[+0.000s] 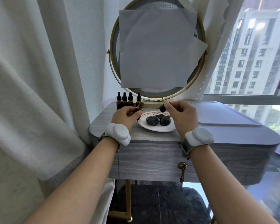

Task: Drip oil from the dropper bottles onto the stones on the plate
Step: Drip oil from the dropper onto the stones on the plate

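The left hand [124,116] is curled round a small brown bottle [139,109], uncapped and held just left of the plate [152,128] above the worktop [152,137]. The right hand [181,117] pinches the dropper [162,108] by its black cap, thumb and fingertips closed on it. The glass tip slants down to the left stone of the three dark stones [165,121]; I can't tell from here whether it touches or hangs just above. That dropper looks very light, and its glass stem thin and brittle, so the cap and bulb are the place to hold it, never the stem. A gentle squeeze should be enough, and a hard one would likely flood the stone. The stones look polished and rounded, probably heavy for their size. Oil will likely run off their domes onto the plate, and once wet they will be slick to handle. The bottle is glass too, and open, so it wants holding upright by its body. It seems slightly tipped now. Four spare bottles [124,101] stand capped in a row behind, by the foot of the mirror [152,92].
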